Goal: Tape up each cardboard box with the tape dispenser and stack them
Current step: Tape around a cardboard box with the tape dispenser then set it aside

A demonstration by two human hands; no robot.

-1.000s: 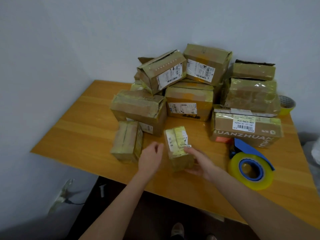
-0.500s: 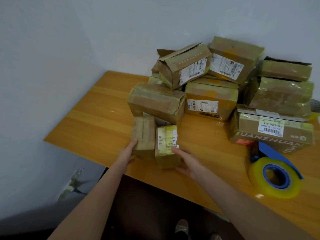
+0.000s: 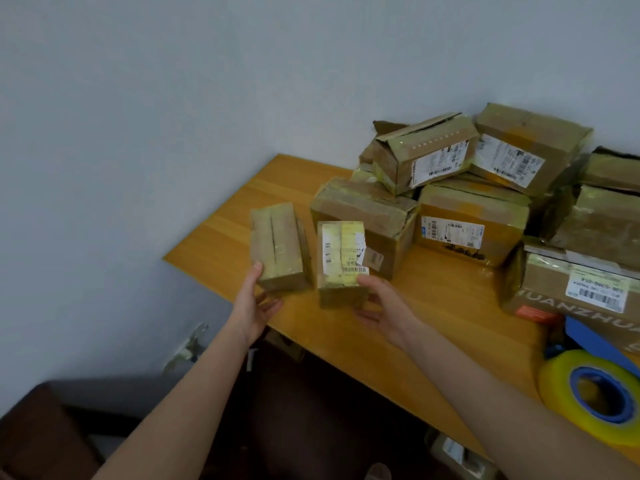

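Left hand (image 3: 254, 306): grips plain small box (image 3: 278, 244) at its near-left corner.
Right hand (image 3: 384, 306): grips labelled small box (image 3: 341, 261), thumb on top, fingers low on the near face.
Axes: both run away from the person; plain small box just left of labelled small box, apart.
Tape dispenser (image 3: 595, 386): well right of labelled small box, right hand nearer.
Surface: wooden table (image 3: 242, 216); pale walls behind.

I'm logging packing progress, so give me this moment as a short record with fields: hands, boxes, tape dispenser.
left hand: grips near end of plain small box
right hand: grips near corner of labelled small box
small boxes: side by side, narrow gap between, by table near edge
tape dispenser: lying on table, right side, untouched
pile: larger boxes heaped behind, by wall
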